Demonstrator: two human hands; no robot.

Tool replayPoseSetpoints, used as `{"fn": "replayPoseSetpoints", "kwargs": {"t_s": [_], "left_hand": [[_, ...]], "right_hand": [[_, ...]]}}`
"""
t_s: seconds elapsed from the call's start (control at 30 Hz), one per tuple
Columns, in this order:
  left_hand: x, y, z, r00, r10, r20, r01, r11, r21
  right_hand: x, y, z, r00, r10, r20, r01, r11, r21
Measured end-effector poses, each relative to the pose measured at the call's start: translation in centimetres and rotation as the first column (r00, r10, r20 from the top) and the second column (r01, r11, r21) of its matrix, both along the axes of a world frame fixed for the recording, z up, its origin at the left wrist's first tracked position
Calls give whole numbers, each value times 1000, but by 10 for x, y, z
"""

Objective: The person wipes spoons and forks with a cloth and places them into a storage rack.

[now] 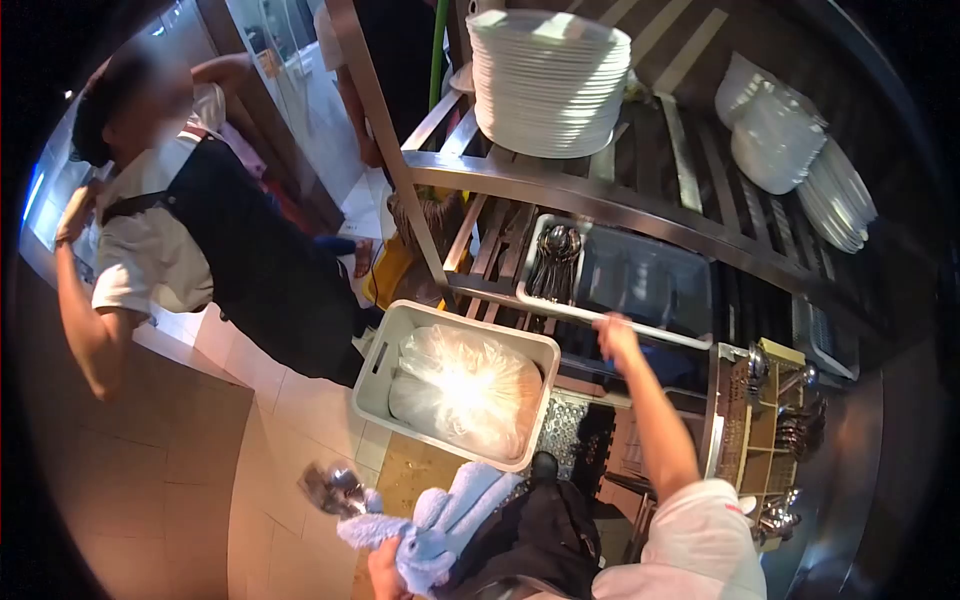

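My left hand (388, 572) is closed around a fluffy light-blue towel (430, 530), low in the view. A bunch of shiny metal spoons (340, 490), blurred by motion, sticks out beyond the towel on the left. My right hand (618, 340) reaches forward, its fingers curled at the front rim of a cutlery tray (660, 337) on the lower rack shelf; the fingertips are partly blurred. Spoons with dark handles (556, 262) fill the tray's left compartment, while its other compartments look dark.
A grey bin (402, 312) holding a clear plastic bag (465, 390) stands before me. Stacked white plates (548, 90) and white bowls (770, 150) sit on the metal rack (560, 185) above. A cutlery basket (765, 445) is at right. A person in a dark apron (260, 250) stands at left.
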State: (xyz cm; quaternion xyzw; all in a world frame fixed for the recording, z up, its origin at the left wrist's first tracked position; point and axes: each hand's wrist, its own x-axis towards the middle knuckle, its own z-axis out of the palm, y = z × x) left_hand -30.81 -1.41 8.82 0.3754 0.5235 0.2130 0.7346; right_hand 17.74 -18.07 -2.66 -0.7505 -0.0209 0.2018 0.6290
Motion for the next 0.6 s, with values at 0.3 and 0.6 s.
{"fn": "replayPoseSetpoints", "kwargs": {"t_s": [0.3, 0.6], "left_hand": [[25, -15, 59, 929, -303, 213, 330, 938, -103], [-4, -22, 105, 880, -300, 369, 372, 917, -142]], "right_hand": [[-350, -9, -76, 141, 493, -858, -123, 869, 479], [-416, 4, 48, 930, 363, -61, -283, 812, 510]]}}
